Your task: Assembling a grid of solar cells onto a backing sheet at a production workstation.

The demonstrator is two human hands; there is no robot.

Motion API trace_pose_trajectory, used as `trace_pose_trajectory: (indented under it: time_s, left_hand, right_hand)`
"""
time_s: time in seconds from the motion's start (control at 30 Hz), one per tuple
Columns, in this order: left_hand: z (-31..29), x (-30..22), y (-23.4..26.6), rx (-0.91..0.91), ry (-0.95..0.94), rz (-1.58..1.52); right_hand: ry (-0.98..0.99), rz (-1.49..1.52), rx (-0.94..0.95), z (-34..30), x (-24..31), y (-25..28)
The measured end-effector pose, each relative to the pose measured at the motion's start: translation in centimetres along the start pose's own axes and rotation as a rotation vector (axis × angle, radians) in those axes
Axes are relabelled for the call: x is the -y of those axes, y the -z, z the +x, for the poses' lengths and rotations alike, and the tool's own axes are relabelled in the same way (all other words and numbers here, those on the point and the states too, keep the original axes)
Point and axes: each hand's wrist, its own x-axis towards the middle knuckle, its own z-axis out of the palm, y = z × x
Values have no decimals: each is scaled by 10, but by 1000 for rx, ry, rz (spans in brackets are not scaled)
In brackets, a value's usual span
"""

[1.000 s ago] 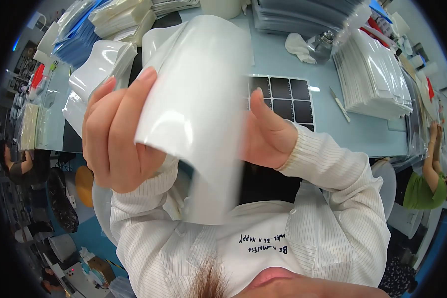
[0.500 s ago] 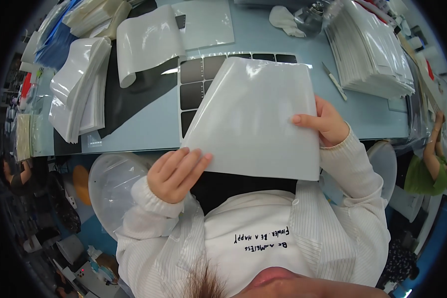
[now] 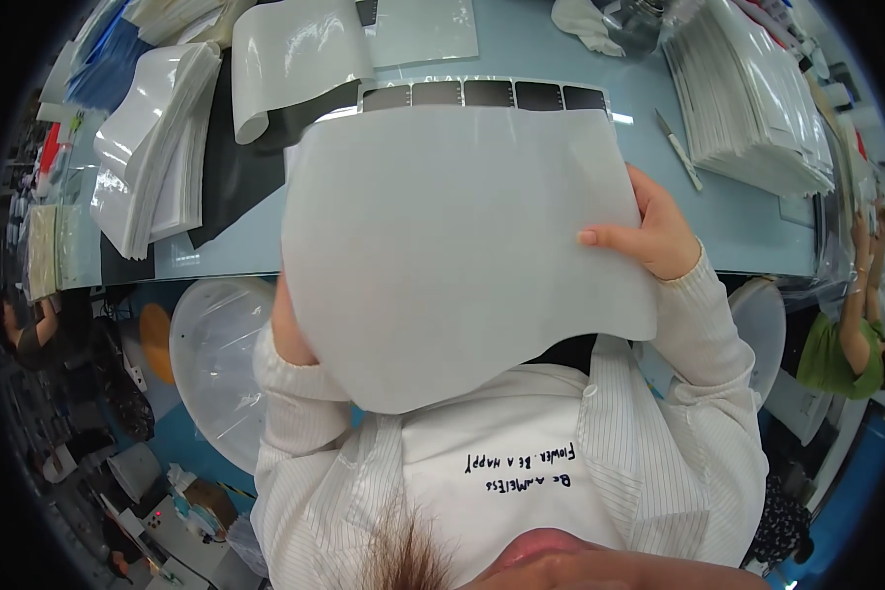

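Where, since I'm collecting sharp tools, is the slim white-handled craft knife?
In the head view, the knife lies toward the right on the pale blue glass tabletop, just left of the thick stack of glossy white sheets, beyond the right hand.

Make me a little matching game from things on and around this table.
1. Large white sheet
2. Slim white-handled tool
3. Dark-panelled sheet
4. Co-worker's top, far right

A. Green
B. Gripped by the right hand
C. Beside the tall white stack
D. Partly hidden by the large white sheet

Pairs: 1-B, 2-C, 3-D, 4-A
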Motion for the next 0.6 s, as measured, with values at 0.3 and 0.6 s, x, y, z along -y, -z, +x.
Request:
trace_pose_trajectory:
  time_s: [0.3, 0.6]
  left_hand:
    - [15, -28, -8, 101, -29, 174]
    - [52, -15, 21, -132, -259, 514]
  right_hand:
    - [96, -124, -135, 7, -1, -6]
    - [-77, 144, -86, 6, 3, 10]
